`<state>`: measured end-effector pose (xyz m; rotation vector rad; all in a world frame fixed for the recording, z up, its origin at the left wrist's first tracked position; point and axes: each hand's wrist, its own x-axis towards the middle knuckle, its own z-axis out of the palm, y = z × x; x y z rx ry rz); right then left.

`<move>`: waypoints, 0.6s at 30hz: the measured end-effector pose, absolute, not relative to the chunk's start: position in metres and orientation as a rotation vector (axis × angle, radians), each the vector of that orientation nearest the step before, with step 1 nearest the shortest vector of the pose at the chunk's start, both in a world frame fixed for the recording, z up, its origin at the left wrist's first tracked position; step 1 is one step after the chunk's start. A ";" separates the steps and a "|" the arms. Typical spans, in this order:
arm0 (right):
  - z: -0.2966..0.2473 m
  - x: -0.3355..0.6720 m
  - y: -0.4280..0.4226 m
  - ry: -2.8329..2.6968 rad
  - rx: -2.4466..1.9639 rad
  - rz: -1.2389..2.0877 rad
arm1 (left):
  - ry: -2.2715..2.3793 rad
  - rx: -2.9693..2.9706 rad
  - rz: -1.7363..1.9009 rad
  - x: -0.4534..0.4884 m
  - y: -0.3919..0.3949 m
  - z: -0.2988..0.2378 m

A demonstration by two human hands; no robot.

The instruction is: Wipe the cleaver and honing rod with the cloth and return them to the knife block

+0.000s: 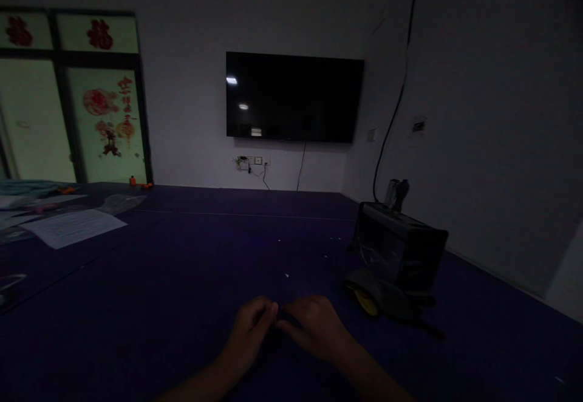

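Observation:
Close together over the dark blue tabletop (195, 280), both hands meet at their fingertips near the bottom centre. My left hand (253, 324) is closed in a pinch, thumb against fingers. My right hand (314, 323) is also closed, its fingers curled and its thumb pointing toward the left hand. Something small and dark may sit between the fingertips, but the dim light hides what it is. Just beyond the hands lies a tiny white scrap (286, 275), touched by neither hand.
A dark boxy device (401, 244) stands at the right, with a dark item with a yellow inner edge (364, 300) at its base. Printed paper (75, 227) and a clear plastic bag (122, 203) lie at the left. Small orange items (133, 181) sit at the far edge.

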<state>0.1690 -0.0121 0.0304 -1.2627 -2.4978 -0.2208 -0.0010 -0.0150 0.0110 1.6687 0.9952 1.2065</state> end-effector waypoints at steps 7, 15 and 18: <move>0.030 0.169 -0.011 -2.504 -1.231 -0.228 | 0.974 1.733 1.197 0.000 -0.015 0.008; 0.028 0.173 -0.007 -2.472 -1.177 -0.286 | 1.004 1.717 1.218 -0.001 -0.011 0.010; 0.025 0.180 0.001 -2.375 -1.122 -0.384 | 1.000 1.731 1.209 -0.002 -0.008 0.009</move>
